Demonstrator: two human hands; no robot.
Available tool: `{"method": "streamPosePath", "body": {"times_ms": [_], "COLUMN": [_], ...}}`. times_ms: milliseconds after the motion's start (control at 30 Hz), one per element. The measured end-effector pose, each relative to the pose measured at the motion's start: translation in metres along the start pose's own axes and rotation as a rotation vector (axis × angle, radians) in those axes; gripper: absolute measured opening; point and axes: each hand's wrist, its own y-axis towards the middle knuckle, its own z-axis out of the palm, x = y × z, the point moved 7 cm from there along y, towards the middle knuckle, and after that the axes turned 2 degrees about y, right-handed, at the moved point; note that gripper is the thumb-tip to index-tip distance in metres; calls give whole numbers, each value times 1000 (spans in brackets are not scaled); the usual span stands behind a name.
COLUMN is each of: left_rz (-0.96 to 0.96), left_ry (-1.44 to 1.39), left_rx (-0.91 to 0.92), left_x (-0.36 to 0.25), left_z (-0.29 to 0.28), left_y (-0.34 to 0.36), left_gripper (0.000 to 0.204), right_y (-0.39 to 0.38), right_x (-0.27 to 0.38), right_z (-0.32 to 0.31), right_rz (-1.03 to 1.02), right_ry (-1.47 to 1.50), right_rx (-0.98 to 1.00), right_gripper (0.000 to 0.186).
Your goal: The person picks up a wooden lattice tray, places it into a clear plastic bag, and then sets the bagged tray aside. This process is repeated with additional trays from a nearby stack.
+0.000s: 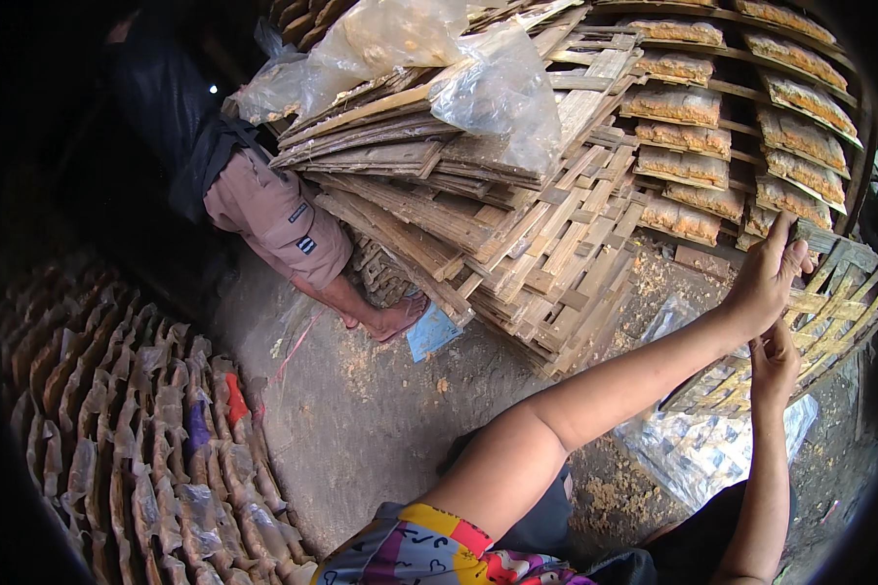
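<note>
A woven bamboo tray is tilted at the right, with loose slats in its weave. My left hand reaches up to its upper edge, fingers curled round it. Lower down, my right hand grips the same tray, thumb and fingers closed at its side. Beneath it lies a crumpled clear plastic sheet on the floor, with orange crumbs around it.
Stacked bamboo trays fill the centre, topped by plastic sheets. Racks of filled wrapped slabs stand at upper right, rows of wrapped pieces at lower left. A person in shorts stands beside the stack on the concrete floor.
</note>
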Motion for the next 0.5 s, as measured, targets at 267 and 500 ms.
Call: {"method": "streamPosePath", "body": {"times_ms": [267, 500], "left_rz": [-84, -118], "left_ry": [-2, 31], "left_rx": [25, 15], "left_x": [0, -2], "left_z": [-6, -16], "left_y": [-3, -6], "left_gripper": [42, 42], "right_y": [-10, -6], "right_x": [5, -16], "right_z": [13, 27], "right_rz": [119, 276], "right_ry": [265, 554], "right_rx": [-55, 138], "right_gripper": [45, 39]}}
